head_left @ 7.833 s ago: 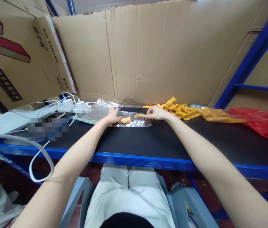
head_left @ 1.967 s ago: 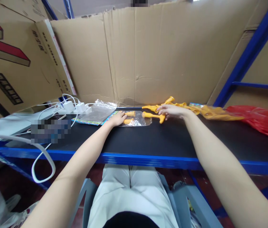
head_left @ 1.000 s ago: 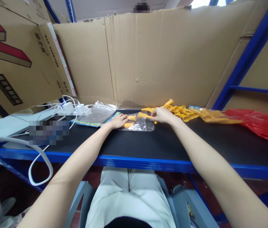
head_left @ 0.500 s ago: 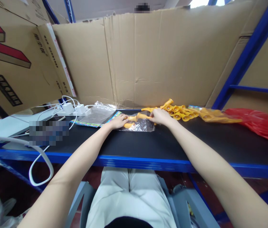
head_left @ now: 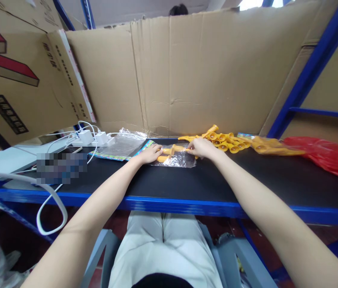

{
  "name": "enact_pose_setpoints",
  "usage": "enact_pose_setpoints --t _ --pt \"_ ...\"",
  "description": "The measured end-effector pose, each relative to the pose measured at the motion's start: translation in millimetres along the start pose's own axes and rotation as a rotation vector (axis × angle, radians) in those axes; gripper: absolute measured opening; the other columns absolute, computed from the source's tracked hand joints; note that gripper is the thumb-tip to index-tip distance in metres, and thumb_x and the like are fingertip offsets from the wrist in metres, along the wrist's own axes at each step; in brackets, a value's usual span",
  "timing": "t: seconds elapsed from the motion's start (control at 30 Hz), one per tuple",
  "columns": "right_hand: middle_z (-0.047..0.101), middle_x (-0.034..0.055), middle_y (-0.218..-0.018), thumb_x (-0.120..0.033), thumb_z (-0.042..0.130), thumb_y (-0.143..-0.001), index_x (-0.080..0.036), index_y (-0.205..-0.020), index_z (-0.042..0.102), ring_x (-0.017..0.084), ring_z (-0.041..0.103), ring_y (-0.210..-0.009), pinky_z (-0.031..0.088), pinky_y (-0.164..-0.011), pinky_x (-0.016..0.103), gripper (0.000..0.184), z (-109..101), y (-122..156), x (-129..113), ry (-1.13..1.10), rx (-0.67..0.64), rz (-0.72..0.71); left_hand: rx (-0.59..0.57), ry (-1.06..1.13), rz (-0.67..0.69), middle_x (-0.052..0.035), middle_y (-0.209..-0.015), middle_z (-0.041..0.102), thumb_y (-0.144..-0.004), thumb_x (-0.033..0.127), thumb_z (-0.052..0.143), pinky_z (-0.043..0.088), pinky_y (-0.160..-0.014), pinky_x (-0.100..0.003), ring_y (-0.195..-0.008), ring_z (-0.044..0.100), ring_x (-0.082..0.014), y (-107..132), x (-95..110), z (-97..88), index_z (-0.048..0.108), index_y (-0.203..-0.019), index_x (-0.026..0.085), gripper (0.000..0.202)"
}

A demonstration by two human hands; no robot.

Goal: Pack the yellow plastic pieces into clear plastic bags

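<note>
A small clear plastic bag [head_left: 178, 161] lies on the black shelf top [head_left: 205, 180] with yellow plastic toy pieces [head_left: 165, 155] inside it. My left hand [head_left: 149, 153] rests fingers-down on the bag's left end, pressing on the pieces there. My right hand [head_left: 200, 147] pinches the end of another yellow toy piece [head_left: 178, 149] that lies partly inside the bag's right opening. A heap of the same yellow toys [head_left: 223, 140] sits just behind my right hand.
Filled bags of yellow toys [head_left: 273, 145] and a red plastic bag [head_left: 327, 157] lie to the right. A stack of clear bags with colourful cards [head_left: 120, 146], white chargers [head_left: 92, 137] and cables lie at left. Cardboard walls [head_left: 199, 72] close the back; a blue post [head_left: 313, 68] rises at right.
My right hand took a yellow toy piece from the heap and has pushed it leftward into the bag. My left hand has stayed on the bag's left end.
</note>
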State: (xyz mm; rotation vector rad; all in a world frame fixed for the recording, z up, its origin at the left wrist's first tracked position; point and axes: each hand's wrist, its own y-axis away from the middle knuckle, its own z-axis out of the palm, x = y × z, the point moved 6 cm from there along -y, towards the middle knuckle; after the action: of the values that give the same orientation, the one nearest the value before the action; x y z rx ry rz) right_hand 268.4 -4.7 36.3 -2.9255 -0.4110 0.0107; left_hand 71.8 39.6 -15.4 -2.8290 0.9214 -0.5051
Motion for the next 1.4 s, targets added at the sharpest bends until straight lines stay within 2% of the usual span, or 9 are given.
enact_pose_setpoints --t 0.17,0.33,0.4,0.53,0.63,0.87,1.03,1.2,1.4 --pt "0.069 0.0044 -0.083 -0.025 0.055 -0.077 -0.021 -0.091 0.072 0.02 0.063 -0.081 0.045 -0.071 0.029 0.022 10 -8 -4 -0.106 0.098 -0.02 0.062 0.056 -0.055 -0.0138 -0.142 0.037 -0.086 0.05 0.03 0.028 -0.107 -0.036 -0.131 0.035 -0.0236 -1 -8 2.7 0.035 -0.133 0.014 0.059" --pt "0.065 0.0078 -0.107 -0.011 0.063 -0.067 -0.015 -0.098 0.067 0.018 0.059 -0.096 0.045 -0.086 0.028 0.031 22 -19 -4 -0.462 0.249 -0.012 0.071 0.071 -0.063 -0.0181 -0.144 0.031 -0.086 0.045 0.032 0.024 -0.109 -0.036 -0.136 0.026 -0.0245 -1 -6 2.8 0.03 -0.135 0.007 0.063" --pt "0.064 0.0092 -0.105 -0.008 0.067 -0.064 -0.013 -0.095 0.064 0.018 0.061 -0.091 0.047 -0.083 0.03 0.032 27 -21 -1 -0.638 0.287 0.084 0.095 0.073 -0.079 -0.0188 -0.145 0.029 -0.086 0.044 0.033 0.022 -0.11 -0.037 -0.136 0.024 -0.025 0 -7 1.5 0.028 -0.136 0.006 0.063" --pt "0.064 0.0064 -0.077 -0.008 0.068 -0.068 -0.01 -0.089 0.057 0.012 0.062 -0.063 0.053 -0.062 0.026 0.024 48 -19 3 -1.175 0.138 0.368 0.184 0.106 -0.108 -0.0186 -0.146 0.028 -0.085 0.04 0.038 0.021 -0.111 -0.038 -0.136 0.024 -0.0252 -1 -11 -2.8 0.026 -0.137 0.007 0.063" --pt "0.062 0.0052 -0.063 -0.008 0.066 -0.072 -0.01 -0.073 0.055 0.009 0.06 -0.056 0.053 -0.059 0.02 0.012 54 -16 -3 -1.373 -0.031 0.406 0.238 0.168 -0.123 -0.0181 -0.146 0.028 -0.085 0.04 0.038 0.02 -0.111 -0.039 -0.136 0.024 -0.0249 -1 -15 -5.2 0.025 -0.136 0.009 0.061" --pt "0.058 0.0021 -0.056 -0.008 0.053 -0.082 -0.015 -0.077 0.048 0.012 0.06 -0.047 0.049 -0.043 0.02 0.01 52 -12 -3 -1.409 -0.064 0.504 0.282 0.264 -0.105 -0.0186 -0.146 0.027 -0.087 0.04 0.035 0.018 -0.112 -0.039 -0.137 0.023 -0.024 -2 -15 -5.6 0.026 -0.136 0.008 0.059" --pt "0.049 -0.004 -0.049 0.004 0.041 -0.079 -0.017 -0.075 0.041 0.009 0.053 -0.042 0.047 -0.042 0.02 0.022 50 -16 -6 -1.446 0.06 0.461 0.273 0.25 -0.033 -0.0198 -0.144 0.03 -0.088 0.042 0.033 0.019 -0.112 -0.04 -0.136 0.025 -0.025 -2 -8 -3.9 0.027 -0.135 0.008 0.058" --pt "0.054 -0.0024 -0.059 0.005 0.045 -0.074 -0.016 -0.08 0.045 0.008 0.054 -0.048 0.05 -0.047 0.021 0.021 58 -17 -3 -1.4 0.154 0.507 0.253 0.182 0.045 -0.0173 -0.145 0.03 -0.088 0.042 0.032 0.019 -0.112 -0.041 -0.136 0.024 -0.0251 -4 -2 -0.7 0.025 -0.136 0.01 0.058" --pt "0.056 -0.0015 -0.065 0.005 0.054 -0.068 -0.016 -0.074 0.049 0.007 0.057 -0.058 0.051 -0.056 0.016 0.022 61 -22 4 -1.414 0.207 0.496 0.268 0.113 0.002 -0.0194 -0.145 0.029 -0.089 0.041 0.03 0.021 -0.111 -0.038 -0.136 0.024 -0.0236 -4 -5 -1.3 0.023 -0.137 0.007 0.059"
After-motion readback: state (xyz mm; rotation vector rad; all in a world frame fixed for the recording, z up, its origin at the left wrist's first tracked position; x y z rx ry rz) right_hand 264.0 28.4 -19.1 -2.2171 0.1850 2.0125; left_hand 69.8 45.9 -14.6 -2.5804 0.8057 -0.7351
